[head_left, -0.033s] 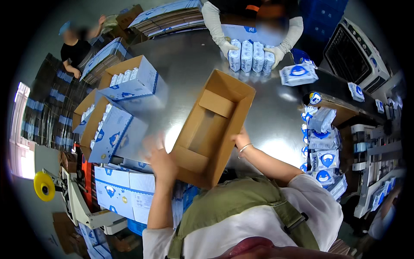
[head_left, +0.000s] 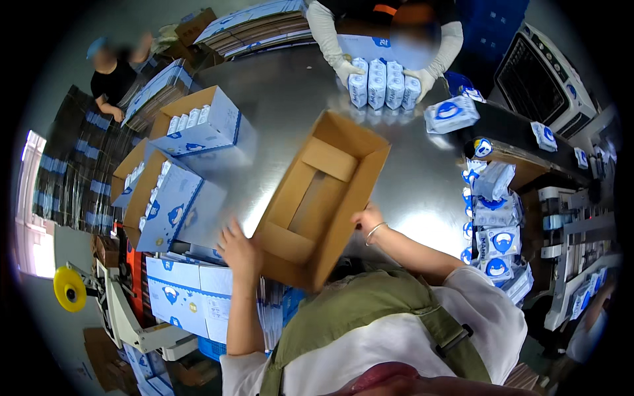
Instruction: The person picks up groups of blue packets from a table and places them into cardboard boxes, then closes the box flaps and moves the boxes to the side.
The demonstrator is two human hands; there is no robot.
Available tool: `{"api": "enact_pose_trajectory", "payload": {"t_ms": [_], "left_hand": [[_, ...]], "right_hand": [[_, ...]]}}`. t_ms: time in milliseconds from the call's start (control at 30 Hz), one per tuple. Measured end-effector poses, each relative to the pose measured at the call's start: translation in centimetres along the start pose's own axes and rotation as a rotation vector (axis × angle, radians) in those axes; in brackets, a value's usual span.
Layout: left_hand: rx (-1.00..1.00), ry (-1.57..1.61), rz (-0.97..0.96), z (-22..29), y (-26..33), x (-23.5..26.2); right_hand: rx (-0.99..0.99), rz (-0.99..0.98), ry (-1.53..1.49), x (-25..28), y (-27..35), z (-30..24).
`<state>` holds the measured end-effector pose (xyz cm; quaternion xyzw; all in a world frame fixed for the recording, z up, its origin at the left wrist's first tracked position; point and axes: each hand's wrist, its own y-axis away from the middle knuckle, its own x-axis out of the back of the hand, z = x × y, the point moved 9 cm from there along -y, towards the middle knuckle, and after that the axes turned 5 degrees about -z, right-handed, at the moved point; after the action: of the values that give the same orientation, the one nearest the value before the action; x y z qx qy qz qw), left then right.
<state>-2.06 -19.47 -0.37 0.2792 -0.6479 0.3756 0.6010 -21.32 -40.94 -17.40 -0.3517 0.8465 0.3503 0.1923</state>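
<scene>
An open, empty brown cardboard box [head_left: 310,198] lies tilted on the steel table [head_left: 284,105] right in front of me. My right hand [head_left: 367,218] grips the rim of its right wall; a thin bracelet is on that wrist. My left hand [head_left: 239,249] lies with fingers spread against the box's near left corner, closed on nothing. Across the table a person in white gloves [head_left: 347,69] holds a row of blue and white packs [head_left: 383,84] together with both hands.
Blue and white cartons [head_left: 198,122] holding packs stand at the left, with flat cartons [head_left: 178,297] stacked below them. Loose packs [head_left: 492,224] pile up at the right beside a conveyor [head_left: 522,142] and a machine. Another person [head_left: 112,76] works at the far left. A yellow tape roll [head_left: 69,288] sits lower left.
</scene>
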Motion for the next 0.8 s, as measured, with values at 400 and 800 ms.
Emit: {"api": "enact_pose_trajectory", "payload": {"t_ms": [400,800], "left_hand": [[0.162,0.162,-0.264,-7.4,-8.0,-9.7],[0.247,0.083,-0.215,-5.2,-8.2,-10.5]], "right_hand": [[-0.348,-0.041,0.604,4.9,-11.6,8.1],[0.033,0.688,2.101,29.3,-16.1,-34.4]]}}
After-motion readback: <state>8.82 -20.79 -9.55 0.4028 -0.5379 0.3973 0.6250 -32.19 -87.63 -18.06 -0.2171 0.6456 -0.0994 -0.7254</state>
